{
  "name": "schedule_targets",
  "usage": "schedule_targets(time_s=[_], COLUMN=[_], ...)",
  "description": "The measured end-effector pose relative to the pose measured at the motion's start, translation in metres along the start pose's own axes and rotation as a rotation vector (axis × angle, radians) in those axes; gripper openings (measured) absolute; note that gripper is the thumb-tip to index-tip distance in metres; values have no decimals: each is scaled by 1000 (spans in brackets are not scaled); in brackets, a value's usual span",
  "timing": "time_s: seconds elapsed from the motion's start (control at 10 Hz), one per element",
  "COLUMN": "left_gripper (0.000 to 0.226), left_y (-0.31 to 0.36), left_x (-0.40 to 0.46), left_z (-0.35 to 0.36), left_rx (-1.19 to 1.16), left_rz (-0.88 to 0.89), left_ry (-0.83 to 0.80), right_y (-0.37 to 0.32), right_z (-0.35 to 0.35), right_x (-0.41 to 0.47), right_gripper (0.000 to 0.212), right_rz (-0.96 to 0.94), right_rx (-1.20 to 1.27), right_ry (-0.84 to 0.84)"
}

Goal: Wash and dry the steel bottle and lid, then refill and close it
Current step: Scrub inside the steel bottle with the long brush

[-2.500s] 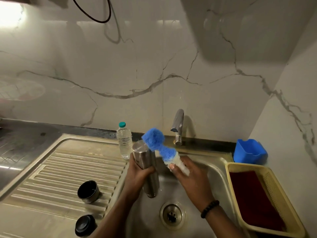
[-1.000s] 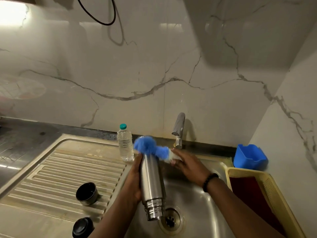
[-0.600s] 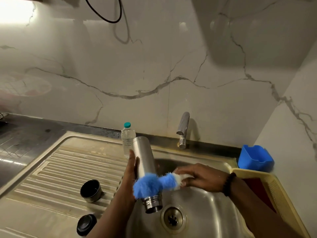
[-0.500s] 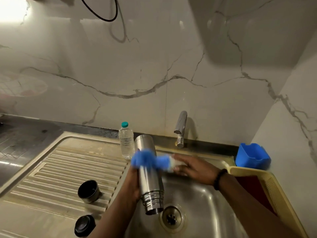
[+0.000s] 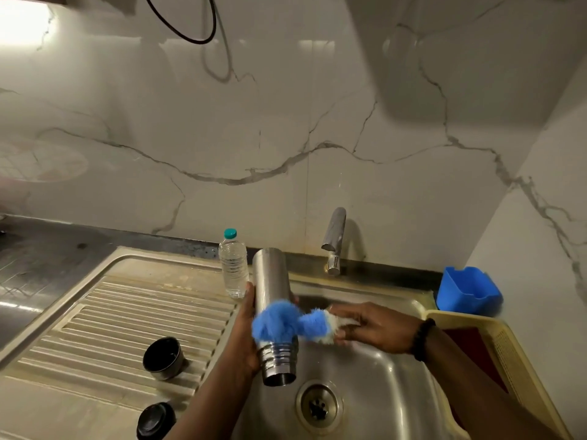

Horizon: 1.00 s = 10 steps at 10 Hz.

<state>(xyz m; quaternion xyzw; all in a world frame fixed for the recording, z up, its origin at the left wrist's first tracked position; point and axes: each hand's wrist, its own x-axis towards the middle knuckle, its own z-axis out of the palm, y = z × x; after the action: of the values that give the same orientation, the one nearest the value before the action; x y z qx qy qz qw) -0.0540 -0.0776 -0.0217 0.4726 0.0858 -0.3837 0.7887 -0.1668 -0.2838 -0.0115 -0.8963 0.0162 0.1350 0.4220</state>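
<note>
My left hand [image 5: 246, 331] grips the steel bottle [image 5: 272, 290] from behind, holding it upside down over the sink basin [image 5: 374, 376] with its open neck pointing at the drain. My right hand [image 5: 374, 328] holds the white handle of a blue bottle brush [image 5: 287, 323], whose fluffy head presses against the bottle's lower body just above the ribbed neck. A steel cup lid [image 5: 163, 358] lies on the draining board [image 5: 127, 312], and a black inner cap [image 5: 155, 420] sits nearer the front edge.
A small plastic water bottle [image 5: 233, 265] with a teal cap stands behind the steel bottle. The tap [image 5: 333, 239] is off at the sink's back. A blue container [image 5: 467, 290] and a yellow basket [image 5: 508, 360] with a dark red cloth sit to the right.
The brush has rubbed up and down the outside of the bottle, from its raised base to near the neck. The bottle stays inverted in my left hand.
</note>
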Motion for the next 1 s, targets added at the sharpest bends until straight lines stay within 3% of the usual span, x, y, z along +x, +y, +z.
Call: schedule_targets(time_s=[0.1,0.2,0.3,0.4,0.5,0.6,0.7,0.8,0.9,1.0], left_gripper=[68,89,73,42,46,84,110,95,61,62], left_y=[-12,-15,-7,-6,-1,-5,-7,-4,0,-3], left_x=[21,14,12,16,8,13,21,22,26,28], left_z=[-8,-5,-1,-1,-1,-8,-15,-17,-18,-15], left_rx=[-22,-52,-33,16,39,-45,-114,-158,-43,11], left_rz=[-27,-62,-72,87,104,-39,-125,-141,32,96], left_ry=[-197,-241,-222,-125,-145,-261,-345,-384,-182,-114], right_y=[-13,-20,-24,-17,-2,-5,-9,-10,-3,-1], right_z=[1,-4,-12,-15,-9,-2,-2,-10,-18,-17], right_x=[14,30,29,12,3,14,31,26,9,2], right_gripper=[41,48,48,43,37,38,44,45,38,37], right_rz=[72,66,96,83,12,48,42,59,33,-22], right_rx=[55,6,44,-30,-60,105,74,103,-39,-108], right_ry=[343,557,467,112,12,316,582,451,56,-75])
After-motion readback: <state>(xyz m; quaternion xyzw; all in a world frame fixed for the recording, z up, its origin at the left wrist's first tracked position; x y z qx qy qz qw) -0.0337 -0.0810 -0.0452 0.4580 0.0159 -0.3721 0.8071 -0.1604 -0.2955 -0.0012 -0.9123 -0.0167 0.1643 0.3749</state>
